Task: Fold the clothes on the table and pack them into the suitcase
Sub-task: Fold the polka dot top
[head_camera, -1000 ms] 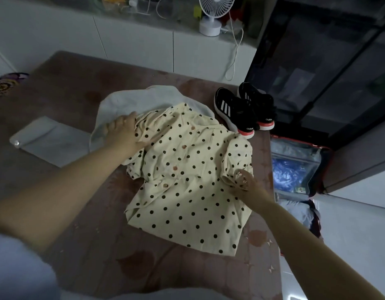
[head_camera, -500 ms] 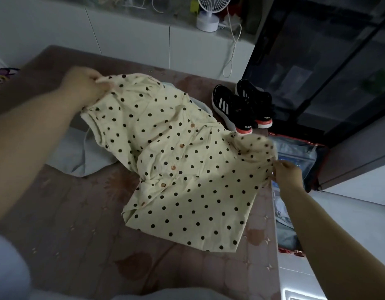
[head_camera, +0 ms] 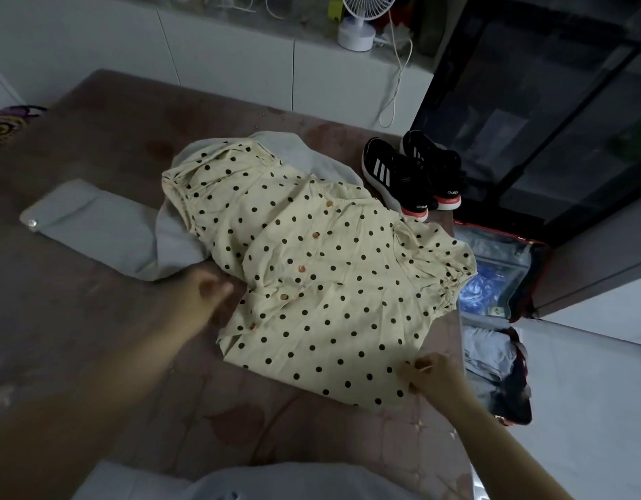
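A cream polka-dot shirt (head_camera: 322,276) lies spread flat, buttons up, on the brown table (head_camera: 95,146). Its top part rests on a pale grey garment (head_camera: 109,229) that stretches to the left. My left hand (head_camera: 207,297) is blurred at the shirt's left side edge; whether it grips the cloth is unclear. My right hand (head_camera: 432,373) pinches the shirt's near right hem corner. The open suitcase (head_camera: 528,247) lies on the floor past the table's right edge, with blue and dark items inside.
A pair of black sneakers (head_camera: 412,175) stands at the table's far right corner. Behind the table, a white cabinet carries a small white fan (head_camera: 358,23) with a hanging cable. A dark glass cabinet (head_camera: 549,102) rises at the right.
The shirt, held up in the air by both sleeves half a second ago, now lies flat on the table. Both hands came down to its near edge.
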A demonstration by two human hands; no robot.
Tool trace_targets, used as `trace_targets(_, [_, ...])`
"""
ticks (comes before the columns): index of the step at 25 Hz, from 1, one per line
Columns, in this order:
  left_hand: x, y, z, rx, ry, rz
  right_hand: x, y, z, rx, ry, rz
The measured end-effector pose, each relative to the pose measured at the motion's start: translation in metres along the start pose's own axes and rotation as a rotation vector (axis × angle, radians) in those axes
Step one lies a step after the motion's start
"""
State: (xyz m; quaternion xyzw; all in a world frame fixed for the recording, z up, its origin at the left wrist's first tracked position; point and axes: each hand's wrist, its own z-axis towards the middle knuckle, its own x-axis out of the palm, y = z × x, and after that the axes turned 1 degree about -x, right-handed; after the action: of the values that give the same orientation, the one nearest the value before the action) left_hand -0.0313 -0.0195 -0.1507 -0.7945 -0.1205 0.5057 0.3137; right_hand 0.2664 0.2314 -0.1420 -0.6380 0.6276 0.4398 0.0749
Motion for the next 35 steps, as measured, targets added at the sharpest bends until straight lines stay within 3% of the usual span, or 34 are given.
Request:
trace_targets(2, [0.022, 0.007, -0.034, 0.016, 0.193, 0.034, 0.007, 0.006, -0.013, 0.016, -0.012, 0.129])
trace_targets(5, [0.034, -0.004, -0.055, 0.103, 0.074, 0.041, 0.005, 0.023, -0.023, -0.095, -0.086, 0.198])
trace_targets(10, [-0.012, -0.064, -0.061, 0.162, -0.055, -0.167, -0.048, 0.06, -0.06, -0.236, -0.124, 0.438])
trace_targets(12, [-0.037, -0.101, -0.065, 0.239, -0.084, -0.275, -0.075, 0.072, -0.074, -0.29, -0.159, 0.719])
trace_targets(14, [-0.055, -0.137, -0.062, 0.314, -0.105, -0.342, -0.101, 0.075, -0.063, -0.222, -0.229, 1.038])
trace_targets(16, [-0.061, -0.162, -0.059, 0.411, 0.001, -0.241, -0.112, 0.069, -0.039, -0.118, -0.283, 1.205])
trace_targets(19, [-0.051, -0.152, -0.045, 0.418, 0.132, 0.025, -0.097, 0.038, -0.01, 0.059, -0.329, 1.243])
trace_targets(21, [-0.04, -0.119, -0.04, 0.363, 0.096, 0.131, -0.073, 0.014, -0.007, 0.135, -0.211, 1.192])
trace_targets(24, [-0.022, -0.052, -0.04, 0.188, -0.047, 0.105, -0.037, -0.008, -0.014, 0.197, -0.102, 1.071])
trace_targets(27, [0.001, -0.001, -0.044, -0.033, 0.015, 0.067, -0.013, -0.015, -0.014, 0.23, -0.075, 0.965])
trace_targets(29, [0.017, 0.003, -0.048, -0.113, 0.07, -0.006, -0.01, -0.011, -0.013, 0.195, -0.129, 0.911])
trace_targets(32, [0.031, -0.01, -0.049, -0.172, 0.026, -0.124, -0.018, -0.005, -0.014, 0.114, -0.169, 0.955])
trace_targets(35, [0.037, -0.016, -0.045, -0.167, 0.035, -0.048, -0.028, -0.009, -0.01, 0.105, -0.225, 0.922])
